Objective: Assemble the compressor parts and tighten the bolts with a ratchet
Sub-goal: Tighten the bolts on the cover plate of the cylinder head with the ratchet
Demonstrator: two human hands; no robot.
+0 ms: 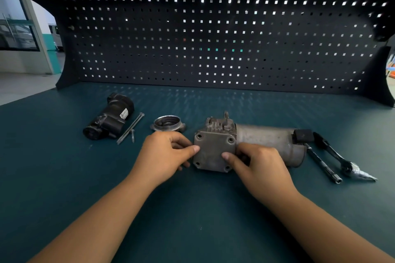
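Currently clamping fingers (192, 149) of left hand (164, 153) and right hand (260, 164) onto cover plate (213, 151) edges, seating it against compressor body (267, 139) lying lengthways rightward on desk (192, 209); likely needing long bolts (130, 128) next, lying nearer left hand.

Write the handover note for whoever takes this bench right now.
Left hand and right hand: both pinch the square cover plate on the end of the compressor body.
To its left: round flange, long bolts, black housing. To its right: ratchet, extension bar.
Done: plate seems seated.
Left: fit flange and housing, insert bolts, tighten with ratchet.
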